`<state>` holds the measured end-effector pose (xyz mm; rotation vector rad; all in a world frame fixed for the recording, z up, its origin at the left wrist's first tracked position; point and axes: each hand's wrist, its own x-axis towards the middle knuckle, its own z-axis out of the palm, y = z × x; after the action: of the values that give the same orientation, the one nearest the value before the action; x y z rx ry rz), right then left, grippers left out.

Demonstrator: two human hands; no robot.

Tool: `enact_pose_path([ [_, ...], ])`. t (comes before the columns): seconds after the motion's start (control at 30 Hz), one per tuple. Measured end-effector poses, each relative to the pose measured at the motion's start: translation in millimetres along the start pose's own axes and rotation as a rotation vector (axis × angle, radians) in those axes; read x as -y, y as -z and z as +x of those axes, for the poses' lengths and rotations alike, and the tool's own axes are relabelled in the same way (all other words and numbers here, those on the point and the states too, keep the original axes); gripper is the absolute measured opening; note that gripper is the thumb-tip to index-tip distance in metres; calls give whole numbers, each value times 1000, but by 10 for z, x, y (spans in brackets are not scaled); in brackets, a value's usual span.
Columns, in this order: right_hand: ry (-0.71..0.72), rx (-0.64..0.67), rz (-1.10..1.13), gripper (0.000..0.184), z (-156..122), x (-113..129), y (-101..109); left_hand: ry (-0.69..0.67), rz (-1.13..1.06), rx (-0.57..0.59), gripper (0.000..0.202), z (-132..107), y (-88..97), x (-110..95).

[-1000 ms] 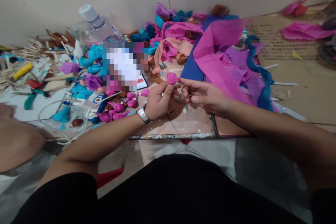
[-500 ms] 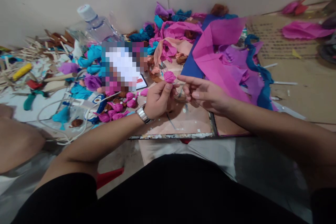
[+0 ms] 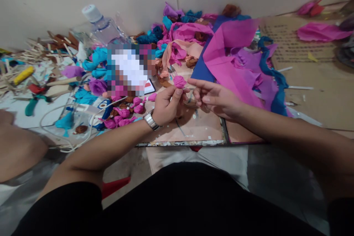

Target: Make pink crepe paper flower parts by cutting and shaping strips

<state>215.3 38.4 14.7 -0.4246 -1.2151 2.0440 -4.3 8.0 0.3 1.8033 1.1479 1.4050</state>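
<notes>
My left hand (image 3: 167,105), with a metal watch on its wrist, is closed around the base of a small pink paper rose (image 3: 180,81) that sticks up above its thumb. My right hand (image 3: 217,99) is just to the right of the rose, index finger stretched toward it and the other fingers curled; whether they hold anything is hidden. Both hands hover over a peach board (image 3: 193,127) by my lap. A cluster of finished pink paper buds (image 3: 124,114) lies to the left of my left hand.
Crumpled and flat crepe paper (image 3: 229,55) in magenta, purple, blue and teal is piled behind the hands. A plastic water bottle (image 3: 103,25) lies at back left near wooden sticks (image 3: 38,49). Brown cardboard (image 3: 309,77) covers the right side. A white cable (image 3: 66,125) loops at left.
Almost nothing differs. My right hand's index finger has edged slightly closer to the pink rose, which my left hand keeps in place.
</notes>
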Motion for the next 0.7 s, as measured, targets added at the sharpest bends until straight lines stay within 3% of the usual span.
enact_pose_path([
  [0.7,-16,75,-51,49,-21,-18,11,4,51,57,45,13,-31,28],
])
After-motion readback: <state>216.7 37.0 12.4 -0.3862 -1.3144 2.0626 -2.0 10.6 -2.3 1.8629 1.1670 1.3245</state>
